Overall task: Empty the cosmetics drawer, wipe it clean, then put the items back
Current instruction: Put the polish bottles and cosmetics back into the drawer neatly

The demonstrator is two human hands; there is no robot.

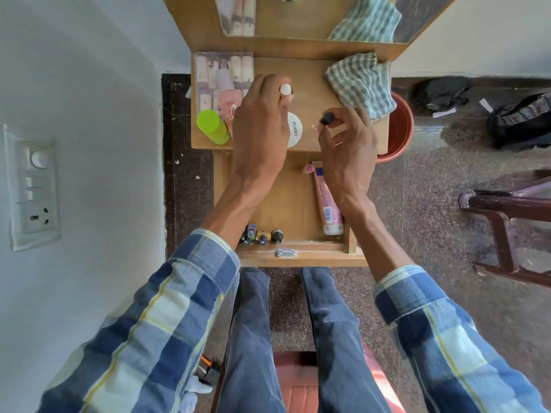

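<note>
Your two hands are over the tabletop, above the open drawer. Your left hand has its fingers closed around a small item with a white round cap; your right hand pinches a small dark-capped item between thumb and fingertips.

Inside the drawer, a pink tube lies along the wall at 3 o'clock, a small pink item at 12 o'clock, and little dark bottles stand in a row at 7 o'clock. On the tabletop, a white round compact is partly under your left hand, a green-capped bottle and a clear box are at 9 o'clock from it, and the checked cloth at 2 o'clock.

I cannot tell for sure whether you are emptying or refilling. If the drawer is already wiped, the next move is to bring both small items down to a free part of the drawer floor and set them upright without knocking the row of bottles.
</note>
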